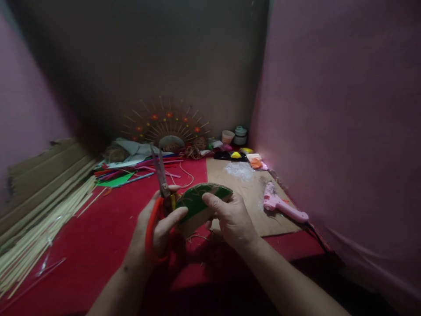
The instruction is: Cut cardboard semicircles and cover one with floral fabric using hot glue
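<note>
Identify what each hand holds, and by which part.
Left hand grips orange-handled scissors by the handles; both hands pinch the green leaf-shaped piece, right hand at its right edge.

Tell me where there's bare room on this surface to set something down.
Bare red cloth lies between the bamboo sticks and the left hand. The cardboard sheet is partly free beside the pink glue gun. The back by the fan piece is crowded.

1 scissors [160, 184], 1 glue gun [283, 206], maybe 2 cups [234, 136].
</note>
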Motion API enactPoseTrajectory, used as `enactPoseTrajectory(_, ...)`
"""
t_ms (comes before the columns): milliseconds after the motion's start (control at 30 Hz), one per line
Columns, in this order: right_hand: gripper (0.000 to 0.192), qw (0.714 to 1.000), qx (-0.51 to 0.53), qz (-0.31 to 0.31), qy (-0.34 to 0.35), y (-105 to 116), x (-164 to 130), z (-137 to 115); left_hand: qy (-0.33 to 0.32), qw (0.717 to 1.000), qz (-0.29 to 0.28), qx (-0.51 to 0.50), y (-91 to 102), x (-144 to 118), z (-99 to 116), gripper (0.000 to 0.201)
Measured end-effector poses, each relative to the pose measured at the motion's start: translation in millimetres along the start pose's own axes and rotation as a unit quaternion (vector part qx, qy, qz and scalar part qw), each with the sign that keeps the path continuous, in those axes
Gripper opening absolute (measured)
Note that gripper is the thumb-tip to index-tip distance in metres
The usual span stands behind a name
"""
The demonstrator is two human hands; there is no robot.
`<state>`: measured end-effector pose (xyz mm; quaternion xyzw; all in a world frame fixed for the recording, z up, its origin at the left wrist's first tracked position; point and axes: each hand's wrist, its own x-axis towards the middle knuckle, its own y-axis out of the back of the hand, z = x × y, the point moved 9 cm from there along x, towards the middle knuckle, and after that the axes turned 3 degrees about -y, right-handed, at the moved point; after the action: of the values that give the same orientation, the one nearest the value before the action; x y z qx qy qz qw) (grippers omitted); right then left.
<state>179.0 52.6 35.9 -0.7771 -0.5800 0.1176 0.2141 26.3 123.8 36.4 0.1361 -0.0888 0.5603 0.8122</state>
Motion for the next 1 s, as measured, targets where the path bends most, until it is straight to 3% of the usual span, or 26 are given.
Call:
enactPoseTrajectory(100, 0.02, 0.999, 0.017, -0.028, -0.01, -4, -4, 3, -0.02, 0.999, 0.011, 0.042, -0.3, -2, 10, 0.045)
enactPoseTrajectory(233, 0.022, 0.998, 0.034, -0.036, -0.038, -5, -8, 10, -0.024, 0.999, 0.004, 0.047, -8.0, -6, 22, 0.04)
enactPoseTrajectory(600, 0.026, 0.994, 0.021, 0.02, -0.104, 18, -15, 26, -0.056, 0.998, -0.02, -0.011, -26.4, -21, 29, 0.035)
enactPoseTrajectory(833, 0.016, 0.999, -0.008, 0.032, -0.017, 27, -16, 10, -0.071, 0.995, -0.025, -0.068, -35.2, -24, 39, 0.037)
enactPoseTrajectory(1000, 0.014, 0.999, -0.009, 0.035, 0.011, 33, -16, 8, -0.044, 0.992, -0.029, -0.118, -38.5, -24, 40, 0.041)
